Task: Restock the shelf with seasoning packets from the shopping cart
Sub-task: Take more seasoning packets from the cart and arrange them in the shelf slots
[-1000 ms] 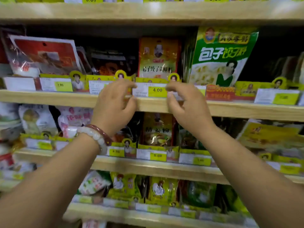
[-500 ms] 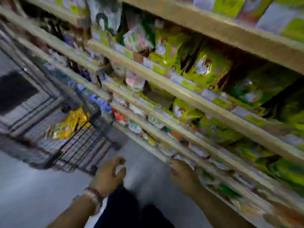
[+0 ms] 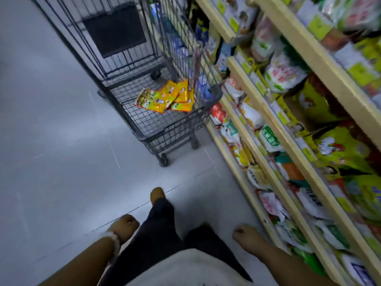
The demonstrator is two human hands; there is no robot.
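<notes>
Both the left hand (image 3: 123, 226) and right hand (image 3: 247, 236) hang apparently empty, loosely curled.

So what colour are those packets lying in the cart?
Mostly yellow and orange seasoning packets, seen in the head view.

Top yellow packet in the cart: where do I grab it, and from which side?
Probably pinch the near short edge of the top packet, coming straight down through the cart's open top. It lies flat on the pile, so only its edges give purchase. Both hands are free.

I can't make out any print on the seasoning packets (image 3: 165, 98) in the shopping cart (image 3: 156, 129). The yellow price tags (image 3: 260, 87) along the shelf (image 3: 253, 96) beside the cart are blurred too.
</notes>
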